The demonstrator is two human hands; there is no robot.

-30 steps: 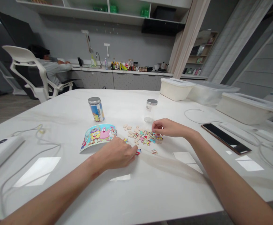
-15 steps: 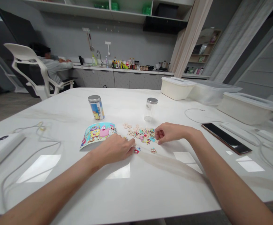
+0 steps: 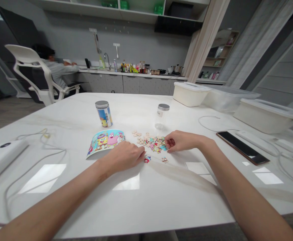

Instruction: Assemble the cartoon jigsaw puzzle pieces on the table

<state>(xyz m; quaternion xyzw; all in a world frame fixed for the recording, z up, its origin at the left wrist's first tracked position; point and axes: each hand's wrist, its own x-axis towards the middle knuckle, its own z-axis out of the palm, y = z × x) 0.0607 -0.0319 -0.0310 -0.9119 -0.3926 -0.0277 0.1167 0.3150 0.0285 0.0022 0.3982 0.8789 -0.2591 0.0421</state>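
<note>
The puzzle pile sits your side of the clear jar. Near right of the jar, your right hand bunches its fingers at the pile; near left, your left hand curls by a red-and-blue piece. I can't tell whether either pinches anything. Best tease pieces out singly.

Table: one. Wearer's hands: two, one left hand and one right hand. Jars: two. Picture sheet: one. Puzzle heap: one, its contents too small and overlapped to count. Loose pieces on the heap's near side: two. Bins: three. Phone: one. Other person, seated: one. Chair: one. Tap: one. Range hood: one.
</note>
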